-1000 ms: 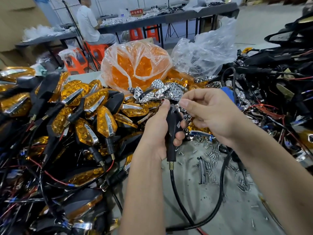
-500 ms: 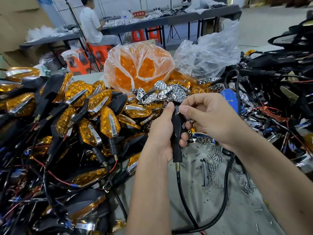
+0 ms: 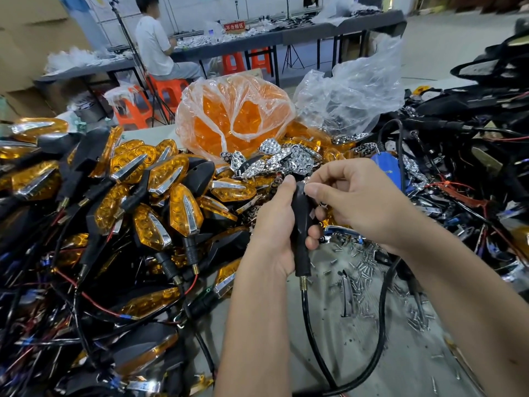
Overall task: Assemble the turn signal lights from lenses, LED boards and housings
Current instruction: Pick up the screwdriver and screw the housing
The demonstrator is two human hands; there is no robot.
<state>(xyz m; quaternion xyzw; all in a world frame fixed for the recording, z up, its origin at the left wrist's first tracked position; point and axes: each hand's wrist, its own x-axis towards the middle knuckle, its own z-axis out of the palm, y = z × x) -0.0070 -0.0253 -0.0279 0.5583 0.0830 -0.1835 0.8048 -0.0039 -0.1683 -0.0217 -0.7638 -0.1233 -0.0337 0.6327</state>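
Beside finished lights (image 3: 160, 196) | left hand (image 3: 274, 224) grips housing (image 3: 302, 222) | right hand (image 3: 363, 202) pinches atop | screws (image 3: 360, 270) below

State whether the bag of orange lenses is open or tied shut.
Open: the clear bag gapes at the top, with the orange lenses showing inside.

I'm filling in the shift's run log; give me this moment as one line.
left hand: grips black plastic signal housing | right hand: pinches at housing top | black cable: hangs below
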